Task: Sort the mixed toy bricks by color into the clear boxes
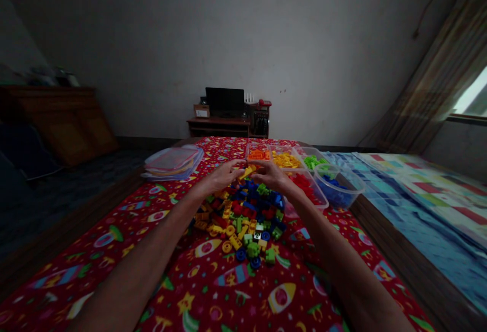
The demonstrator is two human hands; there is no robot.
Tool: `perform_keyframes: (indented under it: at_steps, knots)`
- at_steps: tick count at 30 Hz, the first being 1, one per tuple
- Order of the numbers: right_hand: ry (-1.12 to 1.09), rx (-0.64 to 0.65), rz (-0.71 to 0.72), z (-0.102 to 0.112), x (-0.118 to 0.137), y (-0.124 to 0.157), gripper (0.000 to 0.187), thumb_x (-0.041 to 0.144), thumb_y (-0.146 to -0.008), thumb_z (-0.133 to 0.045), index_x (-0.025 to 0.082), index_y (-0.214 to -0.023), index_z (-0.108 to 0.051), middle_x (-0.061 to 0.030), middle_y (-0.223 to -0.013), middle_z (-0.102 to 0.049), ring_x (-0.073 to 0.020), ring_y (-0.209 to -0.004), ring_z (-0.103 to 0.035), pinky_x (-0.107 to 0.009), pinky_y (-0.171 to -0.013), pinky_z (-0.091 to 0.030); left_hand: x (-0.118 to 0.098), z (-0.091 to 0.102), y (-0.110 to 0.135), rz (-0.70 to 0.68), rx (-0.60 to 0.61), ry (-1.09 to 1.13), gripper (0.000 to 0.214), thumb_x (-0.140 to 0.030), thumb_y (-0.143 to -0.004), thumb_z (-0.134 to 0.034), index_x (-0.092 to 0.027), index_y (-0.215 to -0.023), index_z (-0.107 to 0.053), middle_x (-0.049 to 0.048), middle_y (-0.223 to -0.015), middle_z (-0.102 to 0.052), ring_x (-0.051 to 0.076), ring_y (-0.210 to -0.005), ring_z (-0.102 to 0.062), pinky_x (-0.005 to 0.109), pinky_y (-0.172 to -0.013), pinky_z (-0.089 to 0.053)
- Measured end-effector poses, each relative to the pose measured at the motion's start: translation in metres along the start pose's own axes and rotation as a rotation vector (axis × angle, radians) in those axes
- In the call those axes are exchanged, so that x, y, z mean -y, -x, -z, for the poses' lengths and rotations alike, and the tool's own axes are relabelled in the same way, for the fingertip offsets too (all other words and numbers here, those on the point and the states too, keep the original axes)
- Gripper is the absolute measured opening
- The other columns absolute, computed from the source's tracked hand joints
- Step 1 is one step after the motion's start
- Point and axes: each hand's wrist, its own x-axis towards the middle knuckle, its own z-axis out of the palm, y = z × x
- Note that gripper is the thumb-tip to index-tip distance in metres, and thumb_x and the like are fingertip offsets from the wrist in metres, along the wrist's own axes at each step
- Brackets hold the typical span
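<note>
My left hand (223, 174) and my right hand (271, 174) meet above the far edge of a heap of small plastic building bricks (243, 220) in red, blue, yellow, orange and green. Between the fingertips of both hands is a yellow brick (247, 172), pinched from either side. The heap lies on a red cloth with rocket prints (213, 281). Just beyond the hands stand clear tubs of sorted bricks: orange (258, 154), yellow (286, 159), green (314, 160), red (307, 186), and a round bowl of blue (338, 186).
A stack of clear lids (173, 162) lies at the far left of the cloth. To the right is a patterned mat in blue and pastel squares (418, 195). A low desk with a dark monitor (225, 103) stands against the far wall. A curtain (437, 78) hangs at the right.
</note>
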Motion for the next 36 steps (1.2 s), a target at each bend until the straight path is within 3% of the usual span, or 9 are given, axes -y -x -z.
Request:
perform_keyframes:
  at_steps: [3, 11, 14, 19, 24, 27, 29, 32, 36]
  knots:
    - [0.015, 0.094, 0.019, 0.001, -0.002, 0.007, 0.045, 0.018, -0.077, -0.060, 0.017, -0.122, -0.058, -0.0005, -0.076, -0.067, -0.0111, -0.065, -0.059, -0.020, -0.058, -0.044, -0.004, -0.003, 0.003, 0.040, 0.077, 0.048, 0.054, -0.034, -0.080, -0.053, -0.014, -0.130, -0.048, 0.0010, -0.071, -0.067, 0.014, -0.050, -0.059, 0.024, -0.050, -0.048]
    - [0.168, 0.080, -0.014, 0.007, 0.001, 0.017, 0.032, 0.018, -0.077, -0.059, 0.016, -0.108, -0.065, 0.0011, -0.068, -0.063, -0.0098, -0.059, -0.055, -0.017, -0.052, -0.037, 0.001, -0.009, 0.002, -0.043, 0.212, 0.081, 0.053, -0.040, -0.079, -0.057, -0.017, -0.126, -0.053, 0.0028, -0.076, -0.070, 0.016, -0.057, -0.064, 0.024, -0.052, -0.049]
    - [0.042, 0.083, -0.042, 0.007, 0.002, 0.017, 0.030, 0.022, -0.077, -0.059, 0.015, -0.106, -0.066, 0.0018, -0.067, -0.061, -0.0091, -0.056, -0.052, -0.018, -0.051, -0.037, 0.003, -0.008, 0.000, -0.081, 0.197, 0.040, 0.053, -0.044, -0.080, -0.055, -0.017, -0.125, -0.054, 0.0040, -0.085, -0.071, 0.016, -0.063, -0.066, 0.024, -0.057, -0.050]
    - [-0.235, 0.117, -0.108, 0.012, 0.012, 0.023, 0.027, 0.031, -0.078, -0.059, 0.014, -0.098, -0.067, 0.0030, -0.067, -0.058, -0.0073, -0.055, -0.048, -0.018, -0.052, -0.039, 0.000, 0.001, 0.001, -0.142, 0.155, -0.025, 0.048, -0.047, -0.083, -0.048, -0.017, -0.117, -0.062, 0.0022, -0.070, -0.069, 0.017, -0.063, -0.064, 0.025, -0.060, -0.050]
    - [-0.357, 0.145, -0.164, 0.013, 0.019, 0.028, 0.022, 0.028, -0.078, -0.060, 0.015, -0.095, -0.066, 0.0027, -0.071, -0.060, -0.0069, -0.059, -0.051, -0.017, -0.053, -0.042, -0.007, 0.018, 0.006, -0.170, 0.096, -0.191, 0.043, -0.043, -0.081, -0.048, -0.018, -0.110, -0.067, 0.0028, -0.075, -0.071, 0.018, -0.071, -0.065, 0.025, -0.066, -0.050]
    - [-0.255, 0.064, -0.181, 0.017, 0.017, 0.026, 0.019, 0.021, -0.079, -0.059, 0.015, -0.096, -0.066, 0.0028, -0.069, -0.061, -0.0060, -0.056, -0.052, -0.016, -0.052, -0.042, -0.001, 0.034, 0.008, -0.119, 0.068, -0.337, 0.041, -0.039, -0.075, -0.055, -0.020, -0.108, -0.069, 0.0031, -0.082, -0.073, 0.019, -0.076, -0.066, 0.025, -0.068, -0.049]
    - [-0.165, -0.052, -0.188, 0.028, 0.014, 0.021, 0.020, 0.017, -0.079, -0.059, 0.014, -0.097, -0.066, 0.0018, -0.070, -0.063, -0.0062, -0.056, -0.054, -0.016, -0.052, -0.044, 0.008, 0.043, 0.008, -0.065, 0.113, -0.382, 0.039, -0.036, -0.070, -0.059, -0.021, -0.104, -0.070, 0.0037, -0.086, -0.074, 0.020, -0.078, -0.067, 0.025, -0.068, -0.049]
    - [-0.094, -0.249, -0.216, 0.058, 0.007, 0.006, 0.025, 0.015, -0.083, -0.055, 0.012, -0.107, -0.063, -0.0018, -0.073, -0.066, -0.0081, -0.058, -0.060, -0.019, -0.056, -0.050, 0.023, 0.050, 0.007, 0.031, 0.209, -0.396, 0.042, -0.031, -0.066, -0.059, -0.021, -0.105, -0.069, 0.0039, -0.089, -0.074, 0.020, -0.075, -0.067, 0.024, -0.064, -0.049]
    - [0.169, -0.452, -0.340, 0.103, -0.004, -0.018, 0.023, 0.014, -0.087, -0.052, 0.009, -0.106, -0.063, -0.0052, -0.073, -0.068, -0.0090, -0.056, -0.062, -0.020, -0.058, -0.053, 0.036, 0.050, 0.004, 0.040, 0.166, -0.541, 0.042, -0.029, -0.064, -0.059, -0.021, -0.104, -0.069, 0.0046, -0.095, -0.073, 0.022, -0.084, -0.067, 0.025, -0.071, -0.050]
